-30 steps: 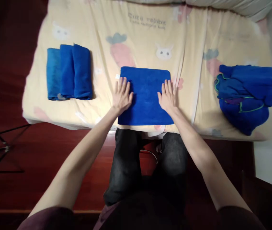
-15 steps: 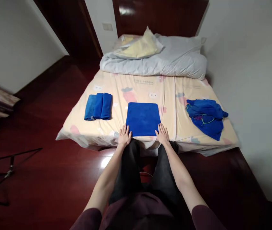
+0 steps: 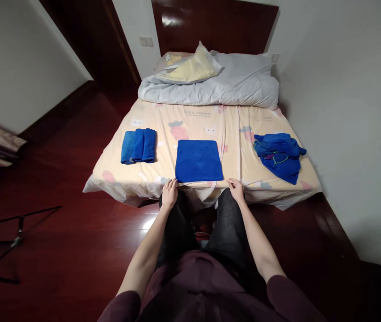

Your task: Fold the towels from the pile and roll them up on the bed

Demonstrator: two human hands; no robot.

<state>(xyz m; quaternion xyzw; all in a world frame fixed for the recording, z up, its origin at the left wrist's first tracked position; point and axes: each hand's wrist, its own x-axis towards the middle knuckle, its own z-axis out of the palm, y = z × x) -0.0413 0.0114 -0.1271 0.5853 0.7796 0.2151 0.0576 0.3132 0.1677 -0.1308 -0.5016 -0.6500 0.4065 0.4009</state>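
Note:
A blue towel [image 3: 199, 161], folded into a flat square, lies near the front edge of the bed. My left hand [image 3: 169, 193] is at its near left corner, fingers slightly bent, the fingertips beside or just touching the cloth; a grip on it does not show. To the right of the near right corner, my right hand [image 3: 236, 190] hovers over the bed edge with loosely curled fingers, a small gap from the towel and nothing visible in them. Several folded blue towels [image 3: 139, 146] sit side by side on the left. A crumpled heap of blue cloths [image 3: 279, 154] with green edging lies on the right.
The bed [image 3: 163, 116] has a yellow sheet with carrot prints. A grey quilt [image 3: 251, 85] and a yellow pillow [image 3: 193, 67] are by the dark headboard [image 3: 210, 24]. On the red floor at left stand tripod legs [image 3: 16, 241]. A wall [image 3: 348, 134] borders the right.
Both hands have come off the towel's sides toward its near corners, and the right one has moved outward, away from the cloth. The view has shifted slightly. The towel remains flat.

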